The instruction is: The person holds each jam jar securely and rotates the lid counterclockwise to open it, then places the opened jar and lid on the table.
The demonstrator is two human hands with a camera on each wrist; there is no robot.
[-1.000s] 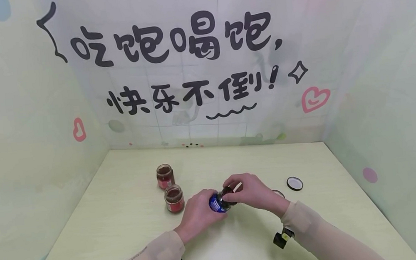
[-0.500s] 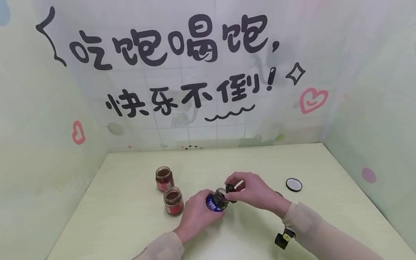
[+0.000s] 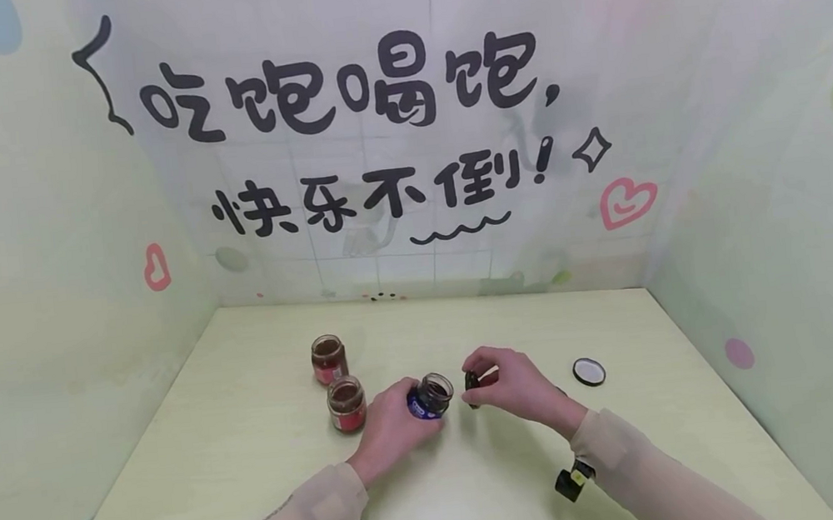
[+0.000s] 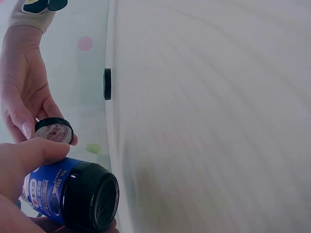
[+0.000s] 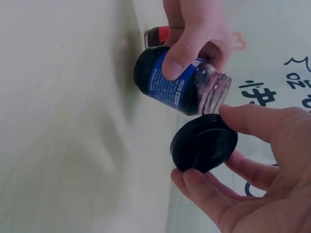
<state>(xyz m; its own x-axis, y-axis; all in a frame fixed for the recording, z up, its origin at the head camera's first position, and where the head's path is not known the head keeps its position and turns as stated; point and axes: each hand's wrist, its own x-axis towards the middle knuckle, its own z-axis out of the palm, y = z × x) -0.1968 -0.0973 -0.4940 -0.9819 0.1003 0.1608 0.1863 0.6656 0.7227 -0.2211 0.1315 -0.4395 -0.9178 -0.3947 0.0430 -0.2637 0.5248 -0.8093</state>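
Note:
My left hand (image 3: 390,423) grips a blue-labelled glass jar (image 3: 430,398) round its body, its uncovered mouth tilted up toward the right. Dark contents fill its lower part, as the right wrist view shows. Just right of the jar, my right hand (image 3: 513,385) pinches a black lid (image 5: 204,143) by its edge between thumb and fingers. Lid and jar mouth are apart in the head view. The lid's pale inner side faces the jar in the left wrist view.
Two uncovered jars with red labels, a far jar (image 3: 329,360) and a nearer jar (image 3: 347,404), stand left of my left hand. A lid (image 3: 589,371) lies inside-up at the right; another dark edge peeks out behind my right wrist. Printed walls surround the table (image 3: 257,476).
The lid has come off the blue-labelled jar and moved right with my right hand. My left hand has shifted the jar slightly left and turned it more upright.

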